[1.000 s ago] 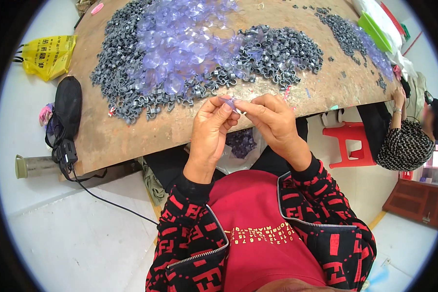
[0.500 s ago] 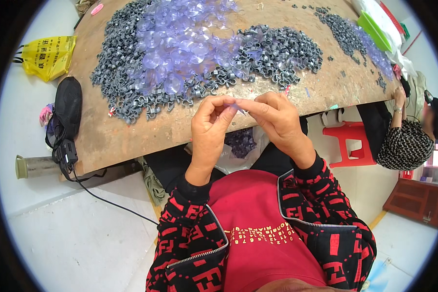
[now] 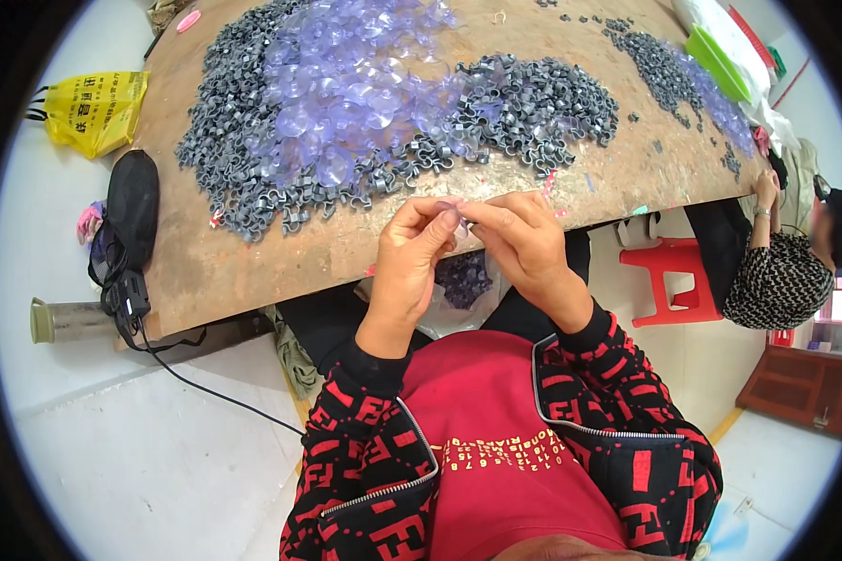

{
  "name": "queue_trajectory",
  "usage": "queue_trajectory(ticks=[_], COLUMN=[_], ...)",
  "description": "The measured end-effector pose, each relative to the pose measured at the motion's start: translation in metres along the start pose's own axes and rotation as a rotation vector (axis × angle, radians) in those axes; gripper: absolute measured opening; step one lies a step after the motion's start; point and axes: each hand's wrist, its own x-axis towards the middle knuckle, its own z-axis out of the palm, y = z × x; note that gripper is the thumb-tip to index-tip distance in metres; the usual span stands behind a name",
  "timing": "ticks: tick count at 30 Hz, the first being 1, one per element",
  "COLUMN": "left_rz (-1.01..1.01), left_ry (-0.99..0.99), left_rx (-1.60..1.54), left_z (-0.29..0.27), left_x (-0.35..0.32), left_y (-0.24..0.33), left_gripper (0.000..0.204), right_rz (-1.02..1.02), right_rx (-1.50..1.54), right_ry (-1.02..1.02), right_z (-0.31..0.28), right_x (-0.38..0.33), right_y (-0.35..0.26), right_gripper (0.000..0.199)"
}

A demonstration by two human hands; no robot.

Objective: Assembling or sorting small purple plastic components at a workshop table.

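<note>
Seen from the head camera, a worn brown desk [image 3: 253, 271] filled the upper half of the picture, standing on a pale floor. Across the desk lay a broad heap of small grey clips [image 3: 543, 103], and on top of it, toward eleven o'clock, a mound of clear violet suction cups [image 3: 346, 84]. A second, thinner scatter of the same parts ran toward one o'clock, beside a green tray [image 3: 716, 56]. At ten o'clock a yellow bag [image 3: 98, 107] lay on the floor; at nine o'clock a black pouch [image 3: 131, 201] with a trailing cable hung at the desk's edge. At three o'clock another person [image 3: 776, 271] sat by a red stool [image 3: 669, 276].

Near the centre, just short of the desk's near edge, both hands met fingertip to fingertip. The left hand [image 3: 416, 257] was closed in a pinch on a small clear suction cup piece [image 3: 451, 213], and the right hand [image 3: 524, 248] was likewise closed on it from the other side. Whether a grey clip was between the fingers too could not be told. Below the hands, a bag of finished violet pieces [image 3: 463, 280] sat between the knees.

To join such small parts well, it would seem best to hold the cup steady by its stem with one hand, line the other part up squarely, and press with fingertips only, working over the bag.
</note>
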Motion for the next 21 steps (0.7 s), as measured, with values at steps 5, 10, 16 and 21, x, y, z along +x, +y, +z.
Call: queue_trajectory(ticks=[5,10,16,21], left_rz=[0.057,-0.001,0.091,0.136], left_ry=[0.008,0.015,0.033,0.065], left_rx=[0.124,0.215,0.366,0.375], left_z=[-0.001,-0.002,0.003,0.008], left_x=[-0.001,-0.002,-0.005,-0.009], left_y=[0.000,0.004,0.003,0.003], left_gripper=[0.013,0.016,0.013,0.013], right_rz=[-0.025,-0.023,-0.042,-0.052], right_rx=[0.003,-0.026,-0.067,-0.069], right_ry=[0.060,0.055,0.067,0.024], right_z=[0.004,0.002,0.006,0.002], right_x=[-0.001,0.000,0.002,0.002], right_y=[0.003,0.003,0.011,0.011], right_gripper=[0.029,0.028,0.023,0.022])
